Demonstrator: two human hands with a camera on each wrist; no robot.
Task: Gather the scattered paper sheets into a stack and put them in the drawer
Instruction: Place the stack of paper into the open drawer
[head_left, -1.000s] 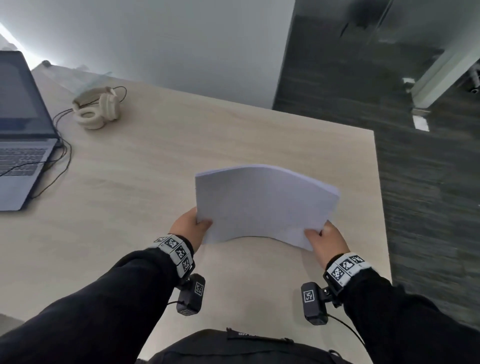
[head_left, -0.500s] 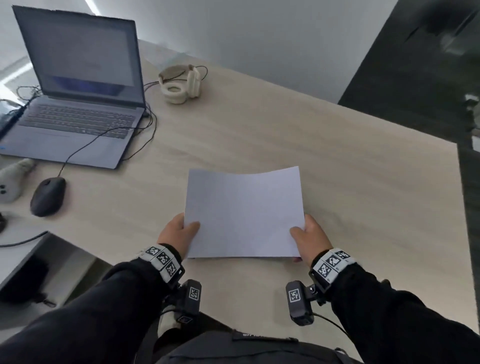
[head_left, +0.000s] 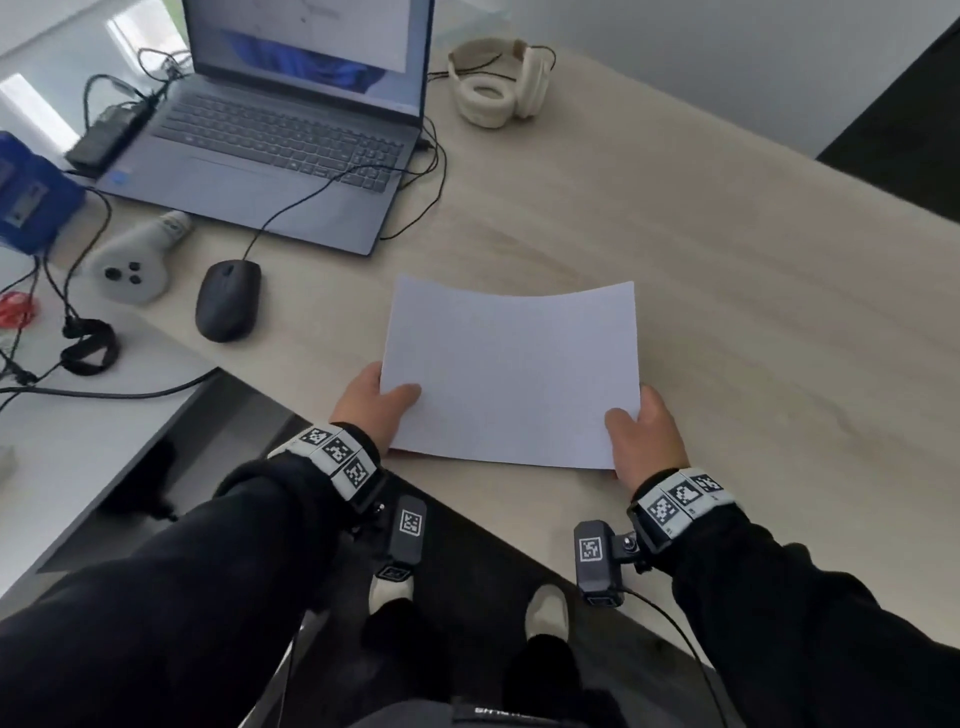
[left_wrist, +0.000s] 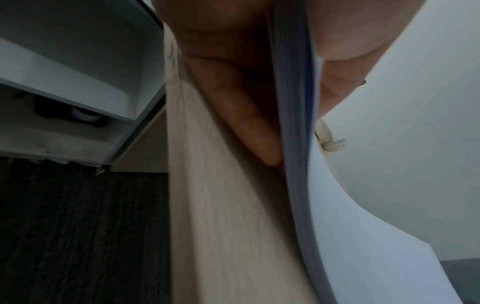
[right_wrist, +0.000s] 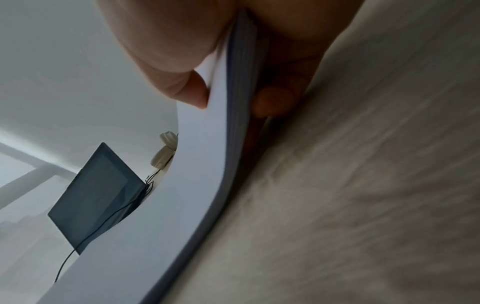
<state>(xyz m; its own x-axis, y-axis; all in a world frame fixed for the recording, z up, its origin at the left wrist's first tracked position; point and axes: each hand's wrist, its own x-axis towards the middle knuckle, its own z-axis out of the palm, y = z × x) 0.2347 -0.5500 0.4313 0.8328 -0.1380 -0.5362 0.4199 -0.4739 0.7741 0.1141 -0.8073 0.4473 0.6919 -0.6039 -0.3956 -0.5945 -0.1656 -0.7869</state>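
Note:
A squared stack of white paper sheets (head_left: 511, 374) hangs just above the wooden desk (head_left: 727, 291), sagging slightly in the middle. My left hand (head_left: 382, 402) pinches its near left corner, thumb on top and fingers underneath. My right hand (head_left: 641, 436) pinches the near right corner the same way. The left wrist view shows the stack's edge (left_wrist: 296, 144) between thumb and fingers (left_wrist: 249, 119). The right wrist view shows the stack (right_wrist: 207, 174) bent over the desk. A white drawer unit (left_wrist: 72, 86) with an open compartment stands left of the desk, below the desk's edge.
An open laptop (head_left: 291, 124), a black mouse (head_left: 228, 299), a grey controller (head_left: 137, 260) and cream headphones (head_left: 501, 83) lie on the far left of the desk with cables. A lower white surface (head_left: 78, 426) with cables adjoins at left. Dark carpet (left_wrist: 78, 236) lies below.
My head has turned left, bringing the laptop, mouse and white side surface into view. The stack, held in both hands, has come down flatter and closer to the desk's near edge.

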